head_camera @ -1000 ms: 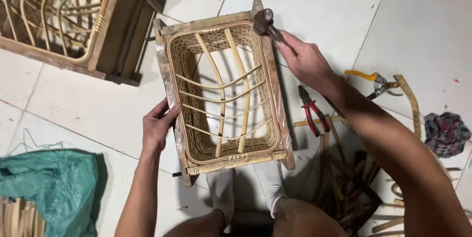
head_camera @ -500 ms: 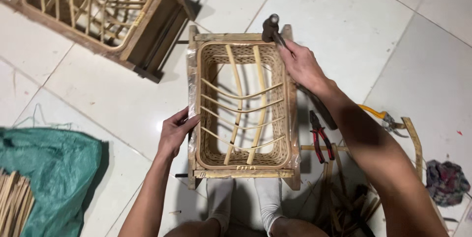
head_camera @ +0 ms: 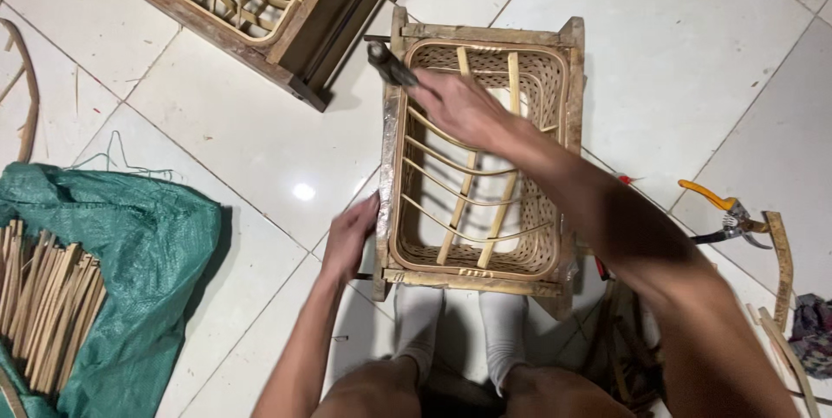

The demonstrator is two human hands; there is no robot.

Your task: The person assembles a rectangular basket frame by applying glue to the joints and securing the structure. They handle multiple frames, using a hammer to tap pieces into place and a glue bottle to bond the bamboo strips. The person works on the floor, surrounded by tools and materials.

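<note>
Bright, even overhead light fills the scene. A small white glare spot shines on the glossy floor tiles (head_camera: pixel 302 191). Shadows are soft and short. The right hand (head_camera: pixel 455 106) is slightly motion-blurred.

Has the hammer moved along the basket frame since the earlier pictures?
Yes. The hammer in the right hand went from the far right corner of the basket frame to its far left corner.

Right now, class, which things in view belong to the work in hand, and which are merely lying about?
In hand:
right hand gripping the hammer
left hand steadying the woven frame

Lying about:
second frame
orange-handled cutters
green sack
cane strips
</note>
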